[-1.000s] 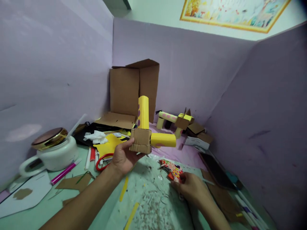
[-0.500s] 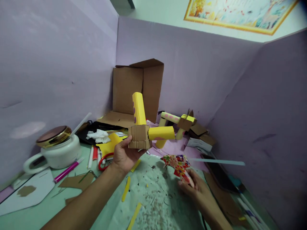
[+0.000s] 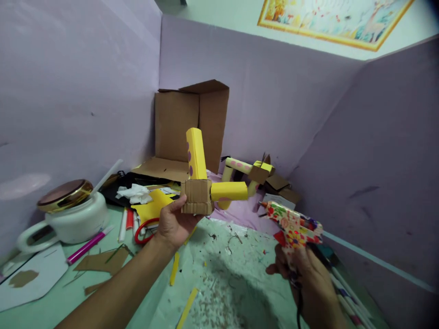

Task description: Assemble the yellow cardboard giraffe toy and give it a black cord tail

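Note:
My left hand (image 3: 176,225) is closed on a small cardboard box (image 3: 196,196). One yellow paper tube with purple spots (image 3: 196,153) rises from the box, and another yellow tube (image 3: 229,191) sticks out to the right. To the right, my right hand (image 3: 302,269) grips the handle of a flower-patterned glue gun (image 3: 291,224). Its nozzle points left, apart from the box. A long pale glue stick (image 3: 377,261) extends from its back, and a dark cord hangs below the hand.
An open cardboard box (image 3: 178,125) stands at the back. Behind the held piece is a yellow spotted paper animal (image 3: 239,165). On the left are a white mug (image 3: 78,219), a magenta pen (image 3: 87,246), red-handled scissors (image 3: 139,235) and cardboard scraps (image 3: 103,264). Yellow strips (image 3: 187,308) lie in front.
My right hand has raised the glue gun and turned it, so its nozzle now points left towards the held piece. The left hand with the box has barely moved; the whole view has shifted slightly.

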